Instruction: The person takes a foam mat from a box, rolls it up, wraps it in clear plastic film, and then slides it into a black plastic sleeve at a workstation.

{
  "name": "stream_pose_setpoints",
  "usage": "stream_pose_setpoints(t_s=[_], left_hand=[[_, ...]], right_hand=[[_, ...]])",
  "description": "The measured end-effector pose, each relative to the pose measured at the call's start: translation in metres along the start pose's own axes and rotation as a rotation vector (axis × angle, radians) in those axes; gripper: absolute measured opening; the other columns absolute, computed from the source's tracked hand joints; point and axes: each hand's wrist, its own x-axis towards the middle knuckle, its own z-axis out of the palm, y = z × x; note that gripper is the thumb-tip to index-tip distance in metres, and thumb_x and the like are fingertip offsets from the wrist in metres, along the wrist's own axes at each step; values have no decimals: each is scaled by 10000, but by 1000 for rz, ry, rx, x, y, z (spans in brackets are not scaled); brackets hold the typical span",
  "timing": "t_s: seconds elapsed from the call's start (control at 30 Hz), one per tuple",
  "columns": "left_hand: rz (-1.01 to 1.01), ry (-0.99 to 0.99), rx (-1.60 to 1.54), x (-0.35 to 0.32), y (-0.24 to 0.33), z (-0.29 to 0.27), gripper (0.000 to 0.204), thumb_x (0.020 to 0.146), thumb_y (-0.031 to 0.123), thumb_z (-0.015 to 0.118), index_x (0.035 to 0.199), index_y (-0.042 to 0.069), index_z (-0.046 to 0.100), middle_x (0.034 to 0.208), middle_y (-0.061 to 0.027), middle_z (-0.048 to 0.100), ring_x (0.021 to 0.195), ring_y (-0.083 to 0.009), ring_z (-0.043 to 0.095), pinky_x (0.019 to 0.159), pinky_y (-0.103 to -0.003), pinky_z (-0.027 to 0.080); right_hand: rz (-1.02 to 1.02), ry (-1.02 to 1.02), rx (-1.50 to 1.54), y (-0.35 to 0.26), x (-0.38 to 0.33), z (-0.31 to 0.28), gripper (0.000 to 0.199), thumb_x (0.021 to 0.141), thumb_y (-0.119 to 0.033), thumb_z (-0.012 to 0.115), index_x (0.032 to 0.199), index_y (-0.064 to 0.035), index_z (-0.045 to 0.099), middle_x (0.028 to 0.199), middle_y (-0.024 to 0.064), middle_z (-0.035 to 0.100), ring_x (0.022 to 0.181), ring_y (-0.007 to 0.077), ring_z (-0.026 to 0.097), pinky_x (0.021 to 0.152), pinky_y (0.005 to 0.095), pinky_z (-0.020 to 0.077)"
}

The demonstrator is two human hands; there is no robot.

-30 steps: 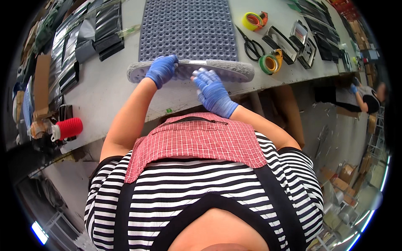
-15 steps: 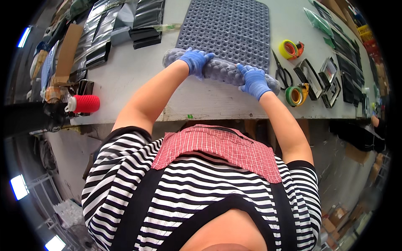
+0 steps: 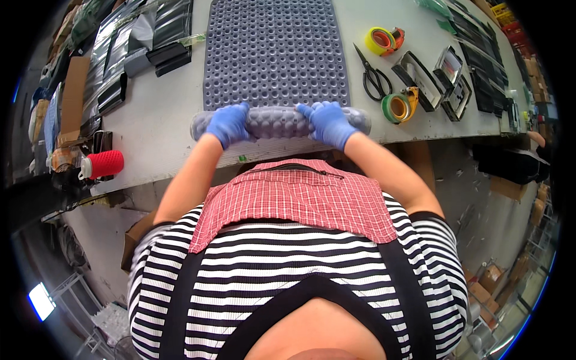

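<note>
All clock directions are taken from the middle of the mat's rolled end, with 12 o'clock at the top of the view. The pale worktop carries all listed items. The blue-grey bath mat, patterned with round cups, lies on it near the front edge: the flat section extends toward 12 o'clock, and the bumpy rolled section lies crosswise at its near end. Black plastic packages lie at 10 o'clock. The gloved left hand grasps the roll on its 9 o'clock side; the gloved right hand grasps it on its 3 o'clock side, fingers curled over the top. A long black-edged open box sits between 2 and 3 o'clock. Black-handled scissors lie at 2 o'clock. A red-sleeved bottle lies between 8 and 9 o'clock. The yellow-roll tape dispenser is at 2 o'clock, the green-roll tape dispenser at 3 o'clock.
</note>
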Motion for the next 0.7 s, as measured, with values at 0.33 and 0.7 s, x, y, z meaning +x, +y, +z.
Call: stream_pose_setpoints(t_s=[0.33, 0.7], left_hand=[[-55, 81, 251, 9, 15, -4, 1065, 582, 398, 937, 1471, 105, 428, 1394, -137, 547, 1337, -329, 485, 1117, -511, 374], [-78, 240, 196, -2, 13, 20, 716, 708, 388, 804, 1310, 109, 536, 1226, -135, 621, 1150, -334, 594, 1004, -493, 449]], right_hand=[[-154, -306, 455, 58, 67, -17, 1090, 590, -317, 925, 1528, -113, 408, 1253, 200, 681, 1147, 371, 662, 968, 438, 539], [45, -60, 121, 16, 0, -10, 921, 729, -331, 853, 1528, -212, 410, 1414, 130, 558, 1331, 329, 511, 1133, 543, 341]])
